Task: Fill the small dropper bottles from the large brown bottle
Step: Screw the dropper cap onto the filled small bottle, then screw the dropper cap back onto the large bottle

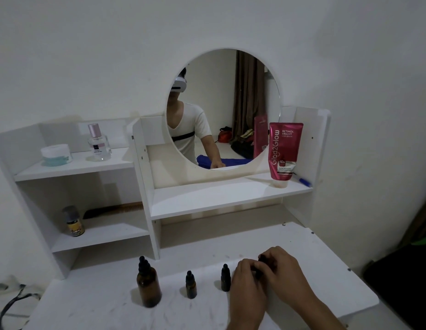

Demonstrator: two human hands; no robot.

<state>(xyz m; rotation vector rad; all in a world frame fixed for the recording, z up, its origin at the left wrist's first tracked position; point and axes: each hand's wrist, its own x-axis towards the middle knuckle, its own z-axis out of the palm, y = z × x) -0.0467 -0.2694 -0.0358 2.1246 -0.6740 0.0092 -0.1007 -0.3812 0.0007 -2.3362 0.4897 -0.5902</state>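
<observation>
The large brown bottle [148,287] with a black dropper cap stands upright on the white tabletop at the left. Two small dark dropper bottles stand to its right, one [191,285] in the middle and another [225,278] just left of my hands. My left hand [248,279] and my right hand [282,270] are clasped together around a third small dropper bottle [263,259]. Only its black top shows between my fingers; its body is hidden.
A white vanity shelf unit with a round mirror [222,109] rises behind the tabletop. On it stand a pink tube [284,151], a perfume bottle [98,142], a cream jar [56,154], a small yellow-labelled bottle [75,222] and a comb [113,210]. Cables [11,303] lie at the lower left.
</observation>
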